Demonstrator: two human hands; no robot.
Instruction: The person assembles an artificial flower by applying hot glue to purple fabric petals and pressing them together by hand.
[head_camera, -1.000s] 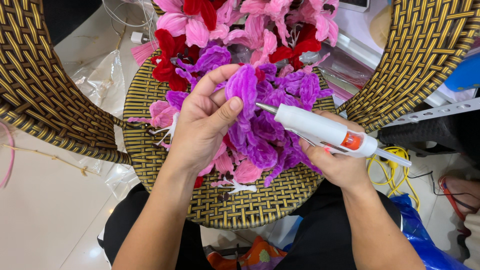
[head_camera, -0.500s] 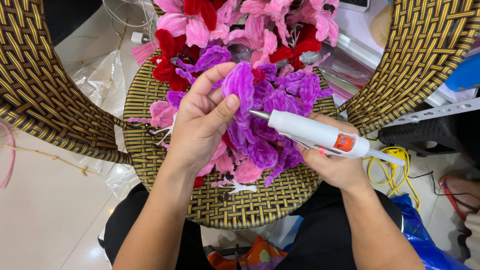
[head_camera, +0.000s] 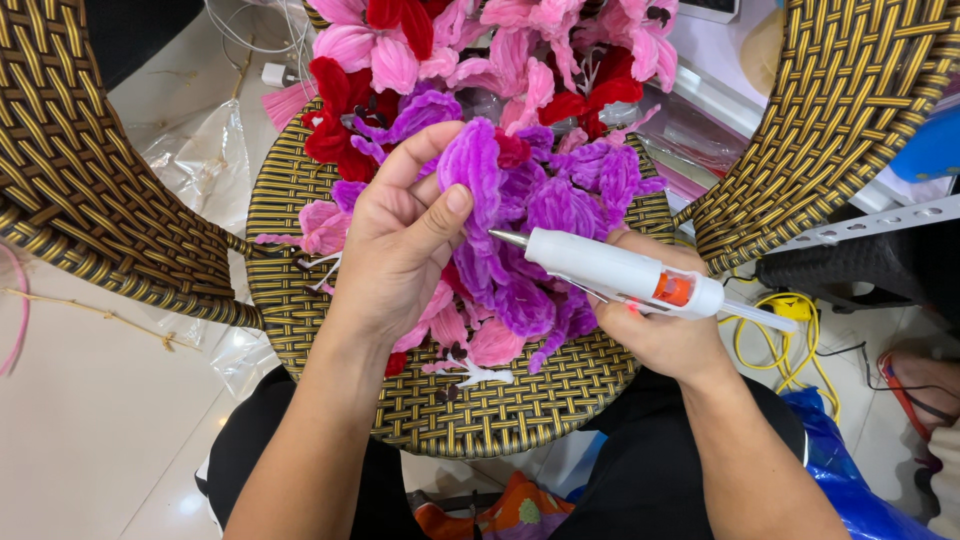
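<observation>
- Petal of fuzzy purple chenille, ruffled and curved (head_camera: 478, 175), stood pinched between the thumb and forefinger of the left hand (head_camera: 400, 245), held above the middle of the round woven wicker tabletop in brown and gold (head_camera: 300, 330).
- Right hand (head_camera: 665, 325) was closed around a white pen-shaped glue gun with an orange button (head_camera: 620, 272); its metal tip lay just beside the petal's lower edge, whether touching I could not tell.
- Compared with a second earlier, the gun had dropped slightly and its tip had drawn closer under the left thumb, while the left hand's pinch looked unchanged; glue seemed about to go on at the petal's base.
- Around the petal lay a heap of purple, pink and red chenille flowers (head_camera: 560, 90), some under the left wrist.
- Two woven wicker chair backs (head_camera: 80, 180) flanked the tabletop, and a coiled yellow cord (head_camera: 790, 330) lay on the floor beyond the right hand.
</observation>
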